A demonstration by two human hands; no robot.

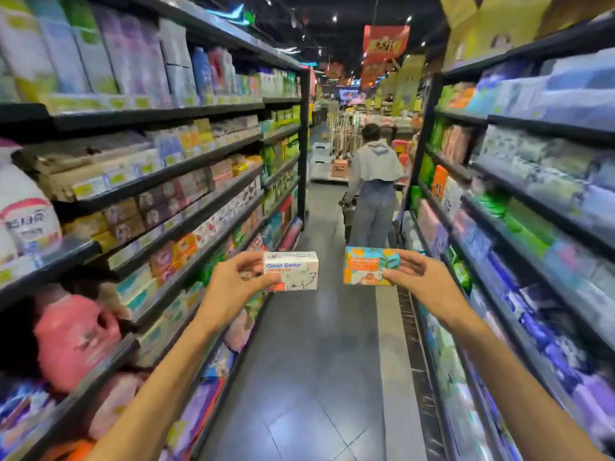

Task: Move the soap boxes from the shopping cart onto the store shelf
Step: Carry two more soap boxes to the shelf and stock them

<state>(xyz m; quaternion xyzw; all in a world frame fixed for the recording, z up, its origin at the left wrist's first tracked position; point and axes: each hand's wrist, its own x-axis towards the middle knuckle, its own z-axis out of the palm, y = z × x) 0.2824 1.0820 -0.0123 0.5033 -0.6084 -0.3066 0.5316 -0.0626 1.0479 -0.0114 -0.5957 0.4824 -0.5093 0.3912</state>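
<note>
I was mid-carry; my left hand (238, 277) pinched the white soap box (293, 271), my right hand (411, 274) the orange soap box (371, 269), both aloft over the aisle; next I judged I must turn toward the left shelf (173, 176) of boxed soaps.

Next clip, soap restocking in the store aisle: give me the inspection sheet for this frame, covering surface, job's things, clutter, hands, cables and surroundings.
Surface: grey tiled aisle floor, bare where visible; no cart in view.
Job's things: white Goat Soap box and orange-teal Goat Soap box, both held in mid-air over the aisle, apart from each other, not yet on a shelf.
Clutter: nothing seen on the floor.
Hands: left hand pinches the white box by its left end; right hand pinches the orange-teal box by its right end.
Cables: nothing seen.
Surroundings: stocked left shelves with boxed goods; right shelves with soft packs; a person stands farther down the aisle, back turned.
</note>
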